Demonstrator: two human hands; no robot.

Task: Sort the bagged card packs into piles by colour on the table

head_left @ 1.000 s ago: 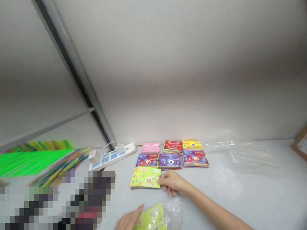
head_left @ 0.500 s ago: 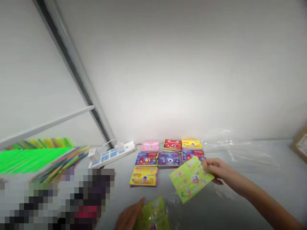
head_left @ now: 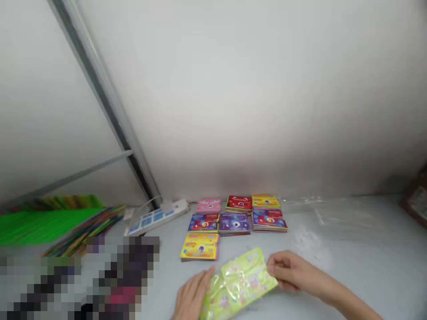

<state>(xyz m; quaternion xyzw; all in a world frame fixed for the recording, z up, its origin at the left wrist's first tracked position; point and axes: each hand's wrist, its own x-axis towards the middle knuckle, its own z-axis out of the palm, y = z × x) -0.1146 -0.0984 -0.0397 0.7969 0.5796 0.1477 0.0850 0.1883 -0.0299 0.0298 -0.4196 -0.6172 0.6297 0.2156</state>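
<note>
A yellow-green card [head_left: 248,276] lies partly inside or under a clear plastic bag, overlapping a second green card [head_left: 216,300] at the bottom centre. My right hand [head_left: 288,272] pinches the upper card's right edge between thumb and fingers. Against the left side of the bagged green card, my left hand [head_left: 193,294] holds it with fingers laid along its edge. Beyond them stand small stacks of cards: yellow [head_left: 200,247], purple [head_left: 235,223], red and blue [head_left: 268,220], red [head_left: 239,203] and pink [head_left: 208,206].
A white power strip [head_left: 160,218] with a plug and cable sits left of the stacks. Clear plastic bags [head_left: 330,215] lie at the back right. Green and multicoloured strips [head_left: 50,222] are at the far left, and a cardboard box [head_left: 416,200] is at the right edge.
My right hand has brought its green card down and left to the bag. My left hand has moved slightly right and up with the bagged card. The red and blue stack is now uncovered.
</note>
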